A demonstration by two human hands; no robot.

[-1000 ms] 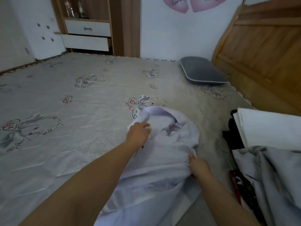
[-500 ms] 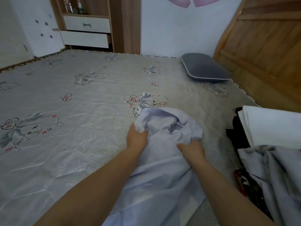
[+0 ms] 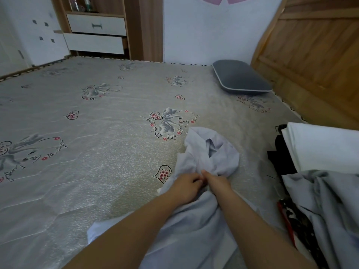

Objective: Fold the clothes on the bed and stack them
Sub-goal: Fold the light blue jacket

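Left hand (image 3: pixel 184 186): fingers curled, pinching a bunch of the pale garment, knuckles touching the other hand.
Right hand (image 3: pixel 218 183): fingers curled into the same gathered cloth, thumb side against the left.
Pale lilac garment (image 3: pixel 209 154): crumpled, puffed up beyond the hands, the rest trailing back under both forearms.
Bed (image 3: pixel 97 152): grey patterned mattress; the garment lies near its right side.
Clothes pile (image 3: pixel 320 191): white, black and grey pieces, right of the garment.
Grey pillow (image 3: pixel 240 76): far corner, by the wooden headboard (image 3: pixel 314 55).
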